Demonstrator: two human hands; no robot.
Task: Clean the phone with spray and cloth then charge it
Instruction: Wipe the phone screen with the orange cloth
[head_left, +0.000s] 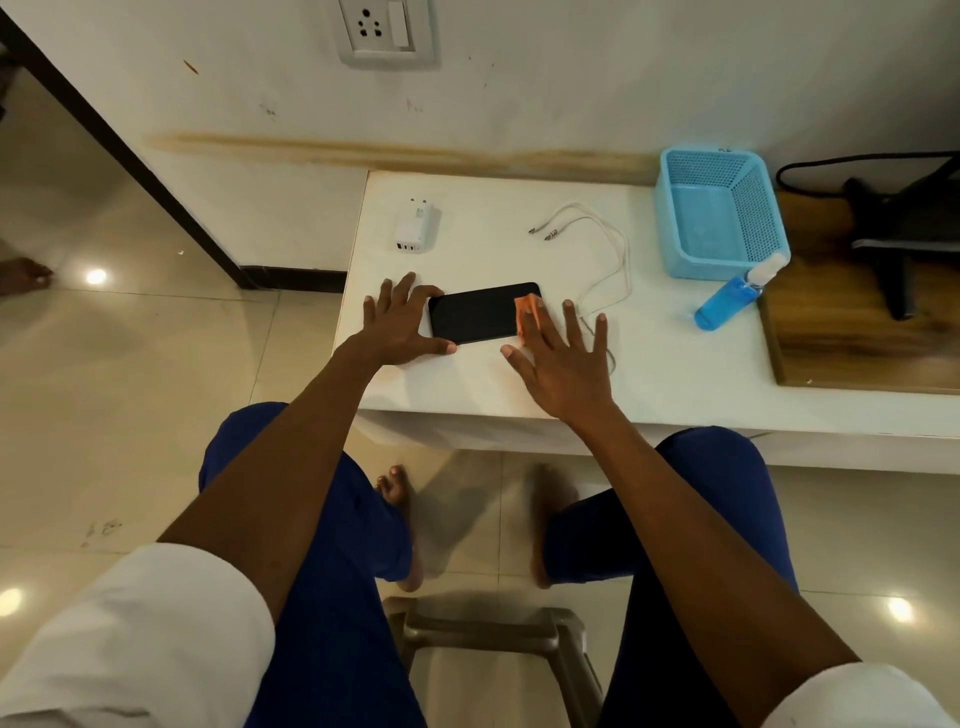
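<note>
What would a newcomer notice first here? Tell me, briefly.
The black phone lying flat near the front of the white table, steadied at one end by the left hand while the right hand presses an orange cloth on its other end. Next, the blue basket and the blue spray bottle lying at the right.

Phone (480, 313): lay flat on the white table (675, 374).
Left hand (397, 322): steadied its left end.
Right hand (563, 364): fingers spread, pressed an orange cloth (527, 312) on its right end.
</note>
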